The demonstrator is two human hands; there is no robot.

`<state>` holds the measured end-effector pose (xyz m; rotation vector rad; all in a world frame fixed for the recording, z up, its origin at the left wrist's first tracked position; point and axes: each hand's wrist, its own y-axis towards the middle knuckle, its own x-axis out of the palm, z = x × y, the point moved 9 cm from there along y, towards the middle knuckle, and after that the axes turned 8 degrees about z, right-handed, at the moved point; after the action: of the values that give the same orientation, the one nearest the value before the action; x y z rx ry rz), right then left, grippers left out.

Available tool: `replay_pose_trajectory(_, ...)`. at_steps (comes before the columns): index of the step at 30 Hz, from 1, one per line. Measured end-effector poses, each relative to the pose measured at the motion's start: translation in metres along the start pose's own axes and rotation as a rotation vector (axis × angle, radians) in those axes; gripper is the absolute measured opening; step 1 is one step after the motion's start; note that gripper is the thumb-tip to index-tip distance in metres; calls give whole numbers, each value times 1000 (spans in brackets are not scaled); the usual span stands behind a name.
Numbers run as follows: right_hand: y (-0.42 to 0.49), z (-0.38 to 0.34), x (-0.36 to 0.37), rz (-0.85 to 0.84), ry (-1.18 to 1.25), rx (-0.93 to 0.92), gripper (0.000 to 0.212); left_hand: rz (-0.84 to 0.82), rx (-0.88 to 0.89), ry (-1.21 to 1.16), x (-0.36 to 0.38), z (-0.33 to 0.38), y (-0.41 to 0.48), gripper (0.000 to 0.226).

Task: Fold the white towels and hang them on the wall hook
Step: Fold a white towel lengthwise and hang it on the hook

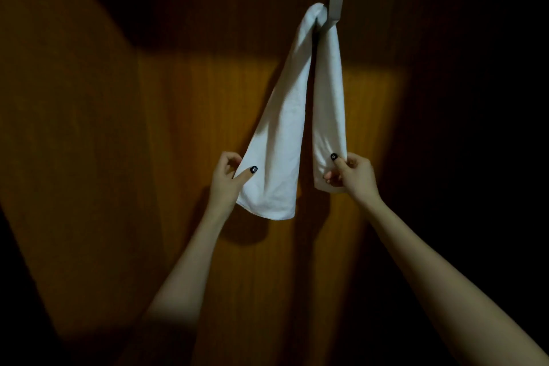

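Note:
A white towel (285,128), folded into a long strip, is draped over a grey metal wall hook (335,7) at the upper right of centre. Its two ends hang down and spread apart like an upside-down V. My left hand (228,175) pinches the outer edge of the wider left end between thumb and fingers. My right hand (352,174) pinches the lower part of the narrower right end. Both arms reach up from the bottom of the view.
The hook is fixed to a brown wooden wall panel (208,104), lit only in a middle band. Everything above, to the right and along the bottom lies in deep shadow. Another wooden panel (68,134) slants away on the left.

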<state>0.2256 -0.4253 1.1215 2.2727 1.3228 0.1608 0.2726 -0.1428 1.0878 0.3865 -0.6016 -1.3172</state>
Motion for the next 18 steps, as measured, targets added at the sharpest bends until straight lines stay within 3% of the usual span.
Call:
replay_pose_trajectory(6,1,-1,-2,-16,18,-4,18,-147,-278,-142,3,-30,-8,20)
replay_pose_trajectory(11,2,-2,0,-31,9,-2,18,-119,-465,-397,7,-46,-15,14)
replay_pose_trajectory(13,4,0,0,-35,3,2,19,-94,-547,-500,14,-55,-21,26)
replay_pose_trajectory(18,6,3,3,-42,-27,-1,22,-229,-726,-477,61,-76,-54,28)
